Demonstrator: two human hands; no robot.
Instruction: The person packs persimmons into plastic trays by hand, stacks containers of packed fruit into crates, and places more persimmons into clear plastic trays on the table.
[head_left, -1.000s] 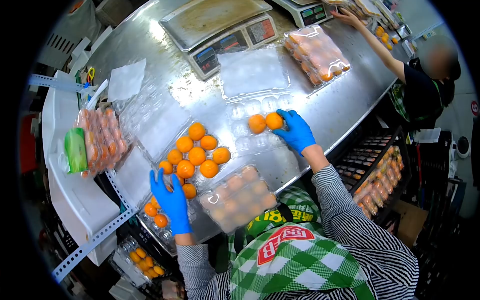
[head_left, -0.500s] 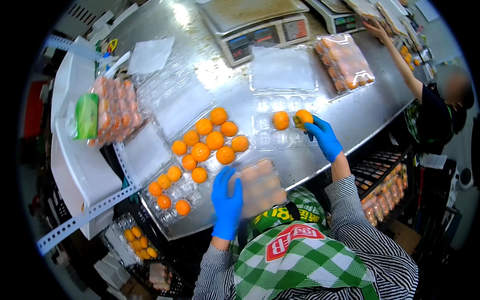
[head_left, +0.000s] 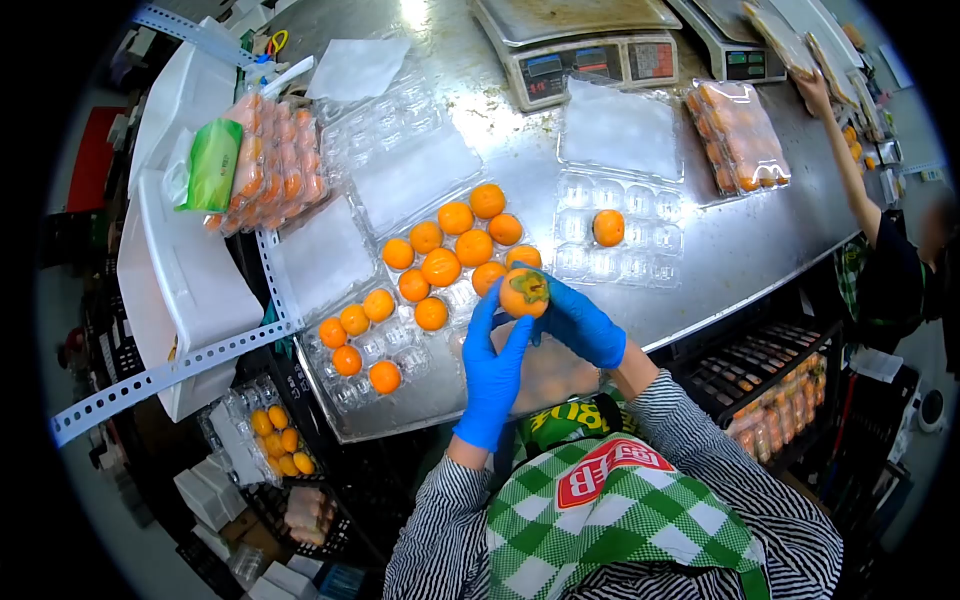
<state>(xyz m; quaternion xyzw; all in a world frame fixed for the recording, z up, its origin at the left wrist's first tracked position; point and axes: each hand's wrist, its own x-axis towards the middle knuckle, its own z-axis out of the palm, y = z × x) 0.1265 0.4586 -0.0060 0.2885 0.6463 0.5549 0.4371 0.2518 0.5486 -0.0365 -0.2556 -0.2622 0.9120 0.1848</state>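
Both my blue-gloved hands are together above the table's front edge, around one orange persimmon (head_left: 526, 292) whose leafy cap faces up. My left hand (head_left: 492, 375) closes on its near left side, and my right hand (head_left: 582, 322) on its right, with some fingers hidden behind the fruit. Just left of my hands lies a clear tray with several persimmons (head_left: 441, 267). Beside it, another clear tray has smaller orange fruit (head_left: 354, 320). To the right, an open clear tray (head_left: 640, 268) carries a single persimmon (head_left: 608, 228). A filled, blurry pack (head_left: 555, 380) sits under my wrists.
At the back stand two weighing scales (head_left: 580, 70) (head_left: 740, 62). A sealed fruit pack (head_left: 738, 137) lies right; stacked packs (head_left: 275, 165) with a green packet (head_left: 210, 165) stand left. A perforated metal bar (head_left: 170, 380) crosses the left side. A co-worker's arm (head_left: 850, 190) reaches in at right.
My right hand has brought a persimmon left from the right tray, leaving one there. My left hand has risen to meet it. The view has shifted.
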